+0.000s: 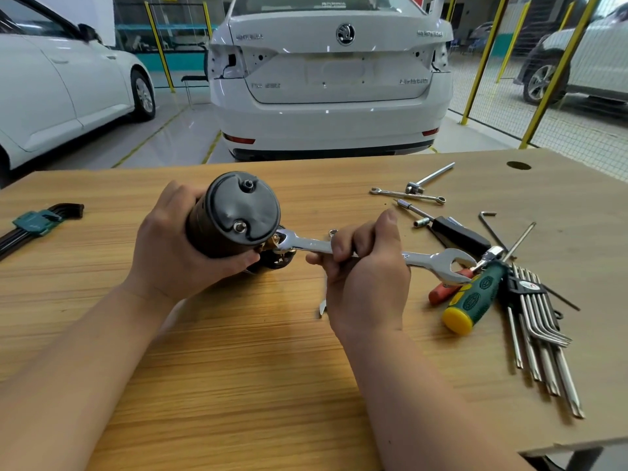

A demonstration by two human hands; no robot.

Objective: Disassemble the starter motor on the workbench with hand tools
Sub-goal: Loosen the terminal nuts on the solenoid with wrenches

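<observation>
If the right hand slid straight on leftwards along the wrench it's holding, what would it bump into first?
Probably the starter motor, where the wrench head sits. The left hand grips the motor below that line, so the right hand might brush its thumb; depth is unclear.

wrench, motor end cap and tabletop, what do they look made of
The wrench: polished, likely chrome-plated steel; it gives bright mirror-like highlights. The motor end cap: dark grey, matt with a soft sheen; painted metal or plastic, cannot tell. The tabletop: wood or wood-look laminate; straight grain lines.
</observation>
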